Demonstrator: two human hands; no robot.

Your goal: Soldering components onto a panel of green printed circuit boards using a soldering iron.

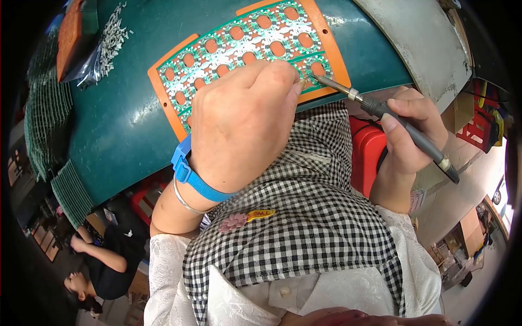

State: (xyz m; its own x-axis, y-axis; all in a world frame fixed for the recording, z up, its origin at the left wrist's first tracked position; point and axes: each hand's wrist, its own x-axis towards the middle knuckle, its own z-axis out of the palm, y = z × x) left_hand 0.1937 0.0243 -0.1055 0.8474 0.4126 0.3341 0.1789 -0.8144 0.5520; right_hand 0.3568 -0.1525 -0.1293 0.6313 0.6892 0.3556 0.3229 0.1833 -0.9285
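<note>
A green circuit board panel [255, 41] with rows of round cutouts sits in an orange holder [326, 32] at the far middle of the table. My right hand [410, 149] grips a soldering iron [375, 107] by its dark handle. The iron points left, its tip at a round cutout near the panel's right end. Over the panel's near part is my left hand [242, 119], back upward and fingers curled closed. Its fingertips are close to the iron's tip, and whatever they pinch is hidden. That hand also covers some of the cutouts.
On the teal table [128, 122], small white parts [112, 41] spill from a clear bag beside an orange block [70, 41]. Green mesh cloth [46, 108] hangs over the left edge. A grey surface [416, 35] borders the right. A red stool [367, 149] stands below; another person [111, 258] is lower left.
</note>
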